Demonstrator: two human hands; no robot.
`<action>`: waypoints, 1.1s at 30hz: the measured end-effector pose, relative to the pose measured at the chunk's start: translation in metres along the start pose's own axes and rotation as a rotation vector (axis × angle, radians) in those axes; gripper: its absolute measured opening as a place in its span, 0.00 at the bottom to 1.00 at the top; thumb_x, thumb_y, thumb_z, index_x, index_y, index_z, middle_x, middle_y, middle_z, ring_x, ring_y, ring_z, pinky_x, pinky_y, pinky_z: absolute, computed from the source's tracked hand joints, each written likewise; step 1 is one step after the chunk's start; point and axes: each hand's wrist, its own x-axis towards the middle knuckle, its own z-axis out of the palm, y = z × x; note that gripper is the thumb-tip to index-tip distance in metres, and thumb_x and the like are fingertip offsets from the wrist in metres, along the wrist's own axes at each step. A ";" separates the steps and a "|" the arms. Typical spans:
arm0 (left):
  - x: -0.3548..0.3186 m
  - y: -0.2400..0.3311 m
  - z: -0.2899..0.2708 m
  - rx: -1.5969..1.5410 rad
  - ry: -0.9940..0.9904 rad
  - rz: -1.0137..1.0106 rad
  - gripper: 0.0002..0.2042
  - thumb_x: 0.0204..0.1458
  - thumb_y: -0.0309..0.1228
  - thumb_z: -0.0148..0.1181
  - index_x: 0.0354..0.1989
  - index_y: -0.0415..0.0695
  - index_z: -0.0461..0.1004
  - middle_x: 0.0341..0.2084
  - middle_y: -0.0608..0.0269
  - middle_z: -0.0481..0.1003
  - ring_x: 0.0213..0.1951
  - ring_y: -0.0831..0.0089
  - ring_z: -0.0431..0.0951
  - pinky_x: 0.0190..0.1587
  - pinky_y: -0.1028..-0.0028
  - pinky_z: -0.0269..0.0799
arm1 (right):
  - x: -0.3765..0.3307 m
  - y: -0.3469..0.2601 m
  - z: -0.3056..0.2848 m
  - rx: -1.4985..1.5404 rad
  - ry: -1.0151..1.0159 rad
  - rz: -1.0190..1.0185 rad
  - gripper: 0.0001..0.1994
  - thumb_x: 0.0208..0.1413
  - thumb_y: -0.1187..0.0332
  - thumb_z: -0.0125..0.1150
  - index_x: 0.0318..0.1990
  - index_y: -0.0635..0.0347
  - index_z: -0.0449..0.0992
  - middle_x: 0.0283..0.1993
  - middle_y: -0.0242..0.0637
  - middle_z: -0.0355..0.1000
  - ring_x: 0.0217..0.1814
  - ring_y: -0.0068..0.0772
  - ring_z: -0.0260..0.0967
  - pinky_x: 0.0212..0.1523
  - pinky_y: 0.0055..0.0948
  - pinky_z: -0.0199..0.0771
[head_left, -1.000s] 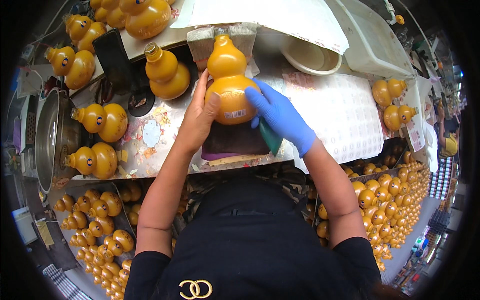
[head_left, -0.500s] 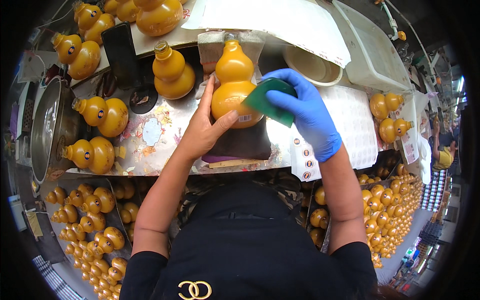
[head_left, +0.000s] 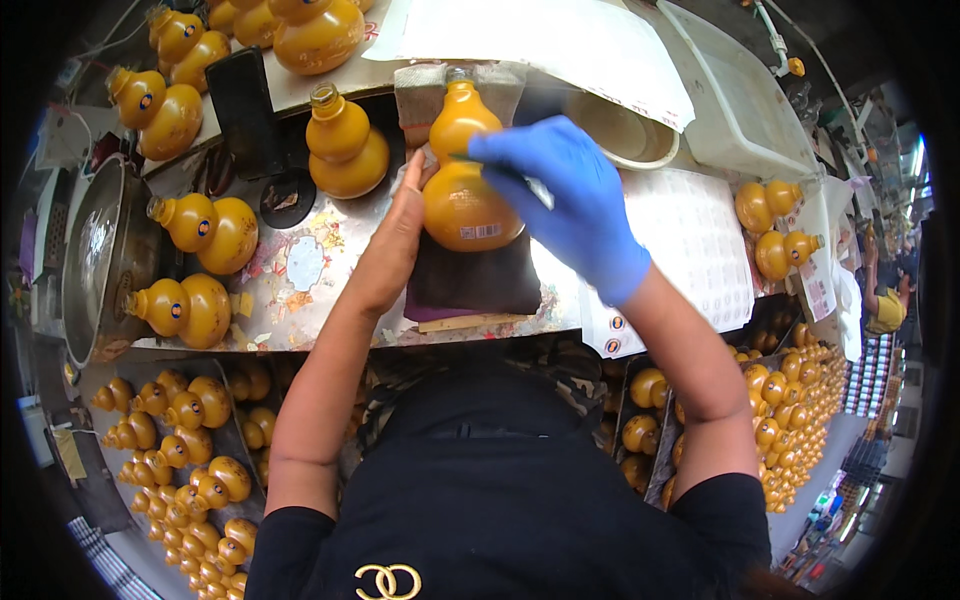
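A: What has changed in the last second?

B: The gloved right hand (head_left: 565, 200) has climbed. A second ago it lay low on the right flank of the gourd-shaped bottle (head_left: 462, 190); half a second ago it lifted a green pad to the bottle's shoulder. Now it sits across the upper bulb, centre top of the frame, and the pad is almost hidden, only a dark green sliver showing at the fingertips.

A: Meaning?

B: My reading: the wiping stroke is moving from belly to neck, so the lower body is likely done and the top is in hand.

A: The bottle itself?

B: Lying on a dark cloth (head_left: 480, 280) on the bench, neck pointing to the top of the frame. It has barely shifted.

A: Grip, right?

B: Fingers curled down and close together over the upper bulb, pressing the pad to it. Not clamped round the bottle.

A: Left?

B: The bare left hand (head_left: 400, 235) stays flat and open along the bottle's left side, fingers extended, touching it as a brace. Nothing enclosed.

A: Around it?

B: A standing bottle (head_left: 345, 145) just to the upper left, a sheet of stickers (head_left: 700, 240) to the right.
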 end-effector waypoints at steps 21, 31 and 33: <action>0.003 -0.014 0.017 0.141 0.151 0.110 0.39 0.61 0.54 0.44 0.70 0.38 0.41 0.65 0.47 0.54 0.66 0.62 0.55 0.66 0.69 0.49 | -0.080 -0.031 0.028 0.387 0.296 0.913 0.19 0.55 0.66 0.64 0.51 0.62 0.66 0.41 0.41 0.75 0.41 0.27 0.73 0.43 0.26 0.73; -0.003 -0.011 0.018 0.279 0.118 0.088 0.39 0.63 0.53 0.42 0.70 0.37 0.36 0.67 0.48 0.50 0.68 0.60 0.51 0.67 0.69 0.45 | -0.076 -0.043 0.035 0.369 0.321 0.824 0.20 0.56 0.69 0.63 0.53 0.62 0.65 0.43 0.42 0.74 0.42 0.28 0.74 0.44 0.25 0.74; -0.001 -0.016 0.014 0.300 0.088 0.160 0.39 0.63 0.52 0.42 0.71 0.37 0.35 0.68 0.47 0.49 0.69 0.60 0.49 0.68 0.69 0.44 | -0.082 -0.039 0.032 0.330 0.321 0.844 0.20 0.55 0.69 0.63 0.53 0.62 0.65 0.44 0.42 0.74 0.43 0.29 0.75 0.44 0.26 0.74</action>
